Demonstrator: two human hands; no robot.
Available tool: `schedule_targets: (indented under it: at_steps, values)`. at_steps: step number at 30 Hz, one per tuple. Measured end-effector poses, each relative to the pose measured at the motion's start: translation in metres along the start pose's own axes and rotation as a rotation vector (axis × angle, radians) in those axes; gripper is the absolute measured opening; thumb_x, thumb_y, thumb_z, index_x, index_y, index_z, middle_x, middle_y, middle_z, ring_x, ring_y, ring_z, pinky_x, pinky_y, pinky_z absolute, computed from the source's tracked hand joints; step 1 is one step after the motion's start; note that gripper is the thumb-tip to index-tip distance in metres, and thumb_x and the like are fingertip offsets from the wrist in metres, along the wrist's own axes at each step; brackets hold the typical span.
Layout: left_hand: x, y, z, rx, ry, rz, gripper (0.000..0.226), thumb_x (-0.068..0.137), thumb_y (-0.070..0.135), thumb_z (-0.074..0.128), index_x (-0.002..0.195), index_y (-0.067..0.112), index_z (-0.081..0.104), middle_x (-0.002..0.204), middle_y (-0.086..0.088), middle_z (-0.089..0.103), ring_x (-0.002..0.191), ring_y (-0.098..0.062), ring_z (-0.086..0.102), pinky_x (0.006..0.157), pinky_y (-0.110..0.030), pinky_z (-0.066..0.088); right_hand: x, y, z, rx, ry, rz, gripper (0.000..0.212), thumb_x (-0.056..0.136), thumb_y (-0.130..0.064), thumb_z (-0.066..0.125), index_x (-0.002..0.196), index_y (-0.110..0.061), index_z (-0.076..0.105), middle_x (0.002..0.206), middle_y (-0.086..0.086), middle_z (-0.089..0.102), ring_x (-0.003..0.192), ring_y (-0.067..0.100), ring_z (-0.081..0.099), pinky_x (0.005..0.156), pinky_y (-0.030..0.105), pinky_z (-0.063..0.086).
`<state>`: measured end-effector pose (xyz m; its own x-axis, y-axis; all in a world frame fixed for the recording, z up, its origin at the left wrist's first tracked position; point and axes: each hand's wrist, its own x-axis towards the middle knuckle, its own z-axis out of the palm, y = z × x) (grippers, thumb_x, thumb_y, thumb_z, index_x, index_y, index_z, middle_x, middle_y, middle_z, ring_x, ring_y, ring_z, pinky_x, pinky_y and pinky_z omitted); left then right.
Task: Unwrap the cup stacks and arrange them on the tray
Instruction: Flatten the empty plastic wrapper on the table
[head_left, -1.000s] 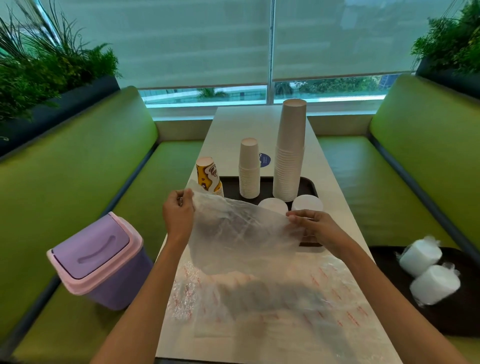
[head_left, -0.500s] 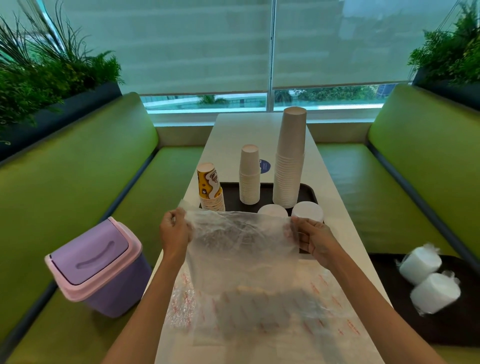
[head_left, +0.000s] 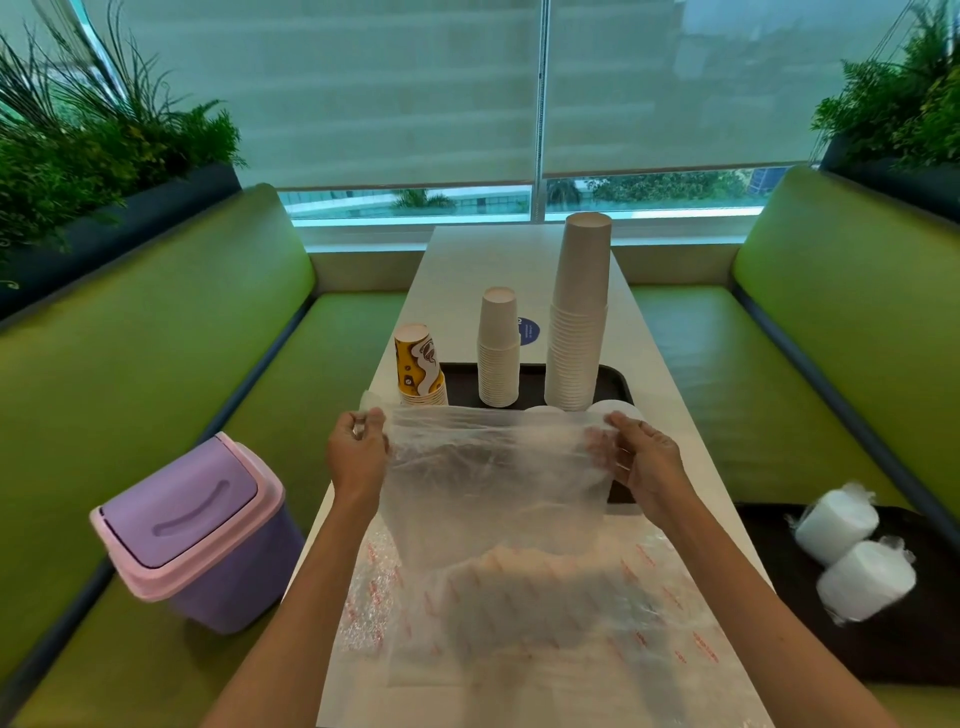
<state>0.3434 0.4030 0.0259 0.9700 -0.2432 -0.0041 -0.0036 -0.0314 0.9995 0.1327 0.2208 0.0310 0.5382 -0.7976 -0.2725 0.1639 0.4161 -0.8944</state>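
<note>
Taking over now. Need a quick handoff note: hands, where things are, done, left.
Left hand and right hand each pinch a top corner of an empty clear wrapper, spread above the table.
Table tray: tall white stack, short white stack; printed stack at its left edge, all unwrapped.
Flattened wrappers lie on the table nearer the person.
Left to do: two wrapped stacks on the bench tray; the wrappers probably go in the purple bin.

Bare forearms, bare left hand (head_left: 358, 457), bare right hand (head_left: 644, 460) — slender wrists
</note>
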Motion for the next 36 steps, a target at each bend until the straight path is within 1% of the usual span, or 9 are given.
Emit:
schedule_targets:
  at_steps: [4,6,9,12,18,22,27,34,36]
  values:
    - [0.000,0.000,0.005,-0.045,0.003,-0.132,0.020,0.099,0.023,0.050,0.081,0.015,0.049,0.065,-0.001,0.045,0.054,-0.011,0.040,0.033,-0.013,0.032,0.001,0.005,0.004,-0.047,-0.119,0.155,0.043,0.088,-0.053,0.052,0.100,-0.014,0.062,0.083,0.002,0.071,0.078,0.016,0.066,0.076,0.028,0.051]
    - [0.000,-0.002,0.006,-0.058,0.005,-0.171,0.023,0.099,0.025,0.050,0.077,0.016,0.047,0.065,-0.002,0.045,0.054,-0.011,0.041,0.033,-0.014,0.033,0.000,0.017,0.004,-0.167,-0.156,0.191,0.043,0.081,-0.050,0.062,0.104,-0.014,0.065,0.095,0.003,0.072,0.092,0.020,0.065,0.091,0.034,0.047]
    - [-0.002,-0.002,0.003,-0.059,-0.038,-0.251,0.033,0.095,0.042,0.050,0.077,0.015,0.050,0.068,-0.004,0.050,0.057,-0.014,0.046,0.052,-0.022,0.045,-0.004,0.027,0.003,-0.249,-0.129,0.053,0.014,0.091,-0.018,0.062,0.089,-0.007,0.070,0.071,0.004,0.074,0.069,0.014,0.070,0.078,0.027,0.056]
    - [-0.010,-0.003,-0.009,-0.219,-0.185,-0.423,0.048,0.094,0.054,0.044,0.091,0.009,0.060,0.082,-0.009,0.063,0.076,-0.021,0.059,0.074,-0.035,0.050,-0.004,0.029,0.001,-0.258,-0.033,-0.077,0.013,0.093,-0.011,0.060,0.087,-0.003,0.068,0.059,0.002,0.070,0.052,0.009,0.066,0.055,0.018,0.054]
    - [-0.037,-0.029,-0.017,-0.183,-0.202,-0.418,0.016,0.096,0.022,0.052,0.092,0.009,0.060,0.082,-0.006,0.062,0.076,-0.018,0.057,0.061,-0.028,0.049,-0.002,0.038,0.000,-0.321,0.021,-0.176,0.012,0.092,-0.013,0.062,0.091,-0.002,0.068,0.057,0.001,0.069,0.052,0.009,0.065,0.054,0.018,0.053]
    - [-0.037,-0.045,-0.015,-0.017,-0.104,-0.310,0.027,0.098,0.018,0.052,0.071,0.011,0.050,0.063,-0.005,0.050,0.056,-0.016,0.047,0.042,-0.019,0.044,-0.005,0.044,-0.002,-0.388,0.027,-0.184,0.012,0.092,-0.016,0.063,0.086,-0.007,0.069,0.055,-0.002,0.068,0.047,0.006,0.061,0.046,0.017,0.048]
    - [-0.043,-0.059,-0.018,0.316,-0.037,-0.075,0.023,0.097,0.021,0.052,0.081,0.005,0.054,0.066,-0.004,0.050,0.059,-0.017,0.042,0.051,-0.028,0.032,-0.007,0.054,-0.014,-0.434,0.095,-0.187,0.021,0.090,-0.011,0.066,0.069,-0.008,0.065,0.047,-0.001,0.059,0.035,0.005,0.045,0.036,0.017,0.037]
    - [-0.048,-0.080,-0.022,0.359,-0.024,-0.162,0.022,0.095,0.019,0.056,0.080,0.005,0.053,0.066,-0.004,0.051,0.066,-0.023,0.046,0.063,-0.029,0.038,-0.026,0.065,-0.033,-0.449,0.067,0.259,0.035,0.083,-0.045,0.069,0.084,-0.011,0.063,0.084,0.007,0.067,0.080,0.023,0.064,0.070,0.034,0.052]
    - [-0.051,-0.087,-0.022,0.356,-0.025,-0.206,0.021,0.096,0.021,0.055,0.083,0.004,0.055,0.068,-0.006,0.053,0.068,-0.026,0.049,0.064,-0.031,0.041,-0.028,0.074,-0.037,-0.495,0.078,0.330,0.034,0.083,-0.039,0.071,0.091,-0.007,0.064,0.089,0.010,0.064,0.086,0.028,0.061,0.071,0.035,0.050]
